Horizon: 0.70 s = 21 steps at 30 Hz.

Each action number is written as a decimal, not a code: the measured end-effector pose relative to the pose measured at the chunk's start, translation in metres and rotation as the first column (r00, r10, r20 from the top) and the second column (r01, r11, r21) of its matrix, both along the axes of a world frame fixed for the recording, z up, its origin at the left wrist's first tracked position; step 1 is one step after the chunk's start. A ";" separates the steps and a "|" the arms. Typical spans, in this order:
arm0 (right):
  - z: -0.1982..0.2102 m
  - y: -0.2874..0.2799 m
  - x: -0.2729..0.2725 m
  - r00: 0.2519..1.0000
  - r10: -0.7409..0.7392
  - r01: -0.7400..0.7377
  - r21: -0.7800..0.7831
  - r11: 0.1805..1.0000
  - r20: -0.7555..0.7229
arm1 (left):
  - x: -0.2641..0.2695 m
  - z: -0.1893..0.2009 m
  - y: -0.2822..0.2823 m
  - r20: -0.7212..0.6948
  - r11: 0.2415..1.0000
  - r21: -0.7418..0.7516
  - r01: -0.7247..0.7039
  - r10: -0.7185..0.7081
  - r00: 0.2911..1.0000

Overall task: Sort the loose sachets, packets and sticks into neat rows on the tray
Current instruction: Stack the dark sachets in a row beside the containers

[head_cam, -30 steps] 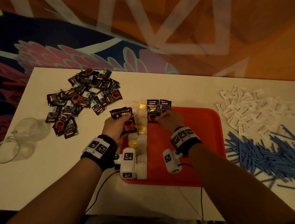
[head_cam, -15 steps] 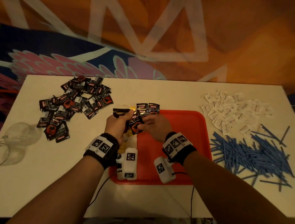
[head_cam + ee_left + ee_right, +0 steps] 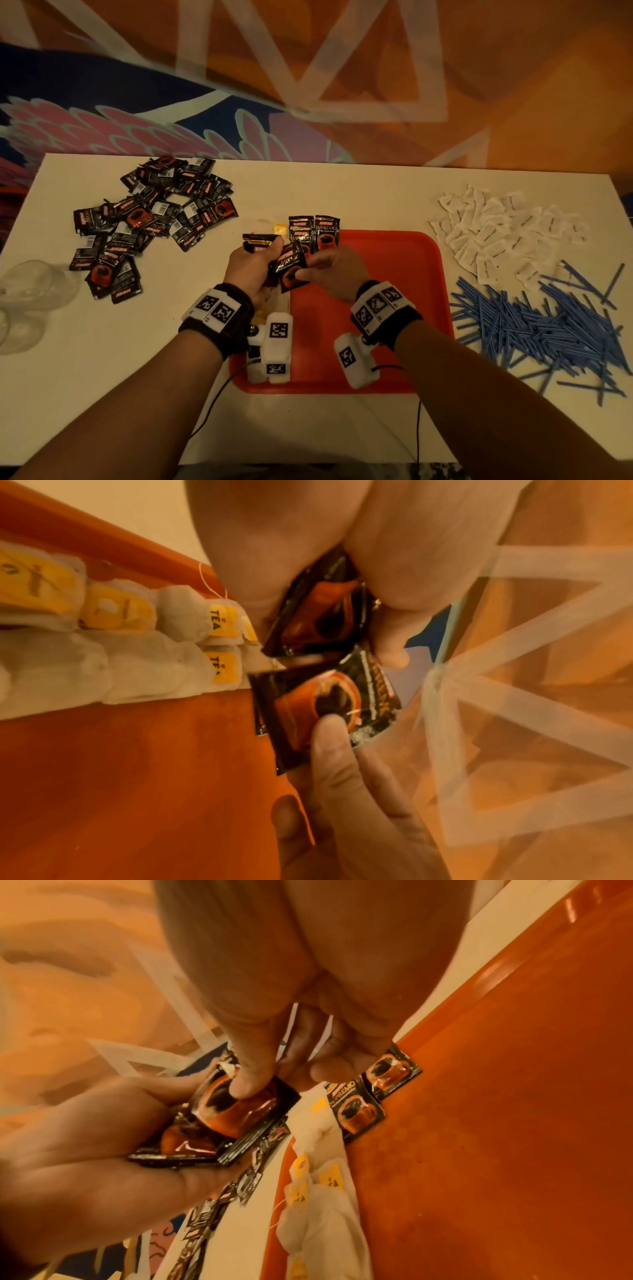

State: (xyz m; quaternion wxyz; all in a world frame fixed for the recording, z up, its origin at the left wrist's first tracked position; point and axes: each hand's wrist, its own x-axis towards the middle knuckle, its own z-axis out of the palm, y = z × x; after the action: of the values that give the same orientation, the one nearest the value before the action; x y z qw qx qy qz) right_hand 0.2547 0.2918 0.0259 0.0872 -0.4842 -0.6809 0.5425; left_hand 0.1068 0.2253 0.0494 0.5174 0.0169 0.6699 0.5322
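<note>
Your left hand (image 3: 251, 270) grips a small stack of black coffee packets (image 3: 257, 242) above the left part of the red tray (image 3: 394, 308). Your right hand (image 3: 334, 272) pinches the front packet (image 3: 291, 270), thumb on its printed face, other fingers behind, and is drawing it off the stack. The right wrist view shows that thumb pressing the cup picture.

2 packets (image 3: 313, 233) already lie side by side at the tray's far edge, their tops overhanging the rim. Tea bags (image 3: 113, 647) fill 2 columns down the tray's left side.

To do this step well, I'd suggest:
- Loosen your left thumb a little so only 1 packet slides free; the foil looks slick, and a second could come along.
- Keep the print facing up and upright, matching the 2 laid down.
- The next place is your call: beside the pair or just below them. Either way, line the edges up with theirs.
- Lower it flat and press lightly before letting go, so it doesn't skid on the smooth tray.
- Steer clear of the tea bags; their strings could snag.

Much is left: the loose packet pile (image 3: 154, 226), the white sachets (image 3: 507, 233) and the blue sticks (image 3: 541, 325) all lie on the table (image 3: 308, 188).
</note>
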 end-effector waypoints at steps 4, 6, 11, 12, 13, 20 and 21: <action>-0.018 0.017 0.008 0.984 -0.085 0.080 0.040 0.996 0.158 | -0.008 -0.011 0.005 -0.285 0.996 -0.063 0.061 -0.076 0.956; -0.026 0.029 0.015 0.959 -0.169 0.168 0.024 0.986 0.229 | -0.012 -0.017 0.006 -0.517 0.962 -0.150 0.227 -0.272 0.812; -0.042 0.050 0.025 0.912 -0.243 0.257 0.002 0.966 0.331 | -0.013 -0.028 0.009 -0.749 0.700 -0.459 0.547 -0.636 0.186; -0.044 0.052 0.024 0.908 -0.245 0.261 -0.002 0.965 0.340 | -0.013 -0.031 0.010 -0.744 0.644 -0.521 0.559 -0.664 0.072; -0.045 0.055 0.024 0.906 -0.242 0.261 -0.008 0.965 0.348 | -0.014 -0.033 0.012 -0.733 0.594 -0.574 0.563 -0.679 -0.031; -0.052 0.061 0.016 0.897 -0.240 0.273 -0.039 0.961 0.371 | -0.010 -0.036 0.033 -0.495 0.255 -0.831 0.494 -0.743 -0.450; -0.052 0.061 0.015 0.896 -0.247 0.281 -0.041 0.959 0.370 | -0.009 -0.037 0.035 -0.467 0.226 -0.847 0.482 -0.749 -0.470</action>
State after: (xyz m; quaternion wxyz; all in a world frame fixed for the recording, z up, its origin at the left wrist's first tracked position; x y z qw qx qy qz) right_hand 0.2697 0.3531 -0.0266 0.0107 -0.6668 -0.5872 0.4587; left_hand 0.0976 0.2600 0.0129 0.1858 0.6802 0.6963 -0.1340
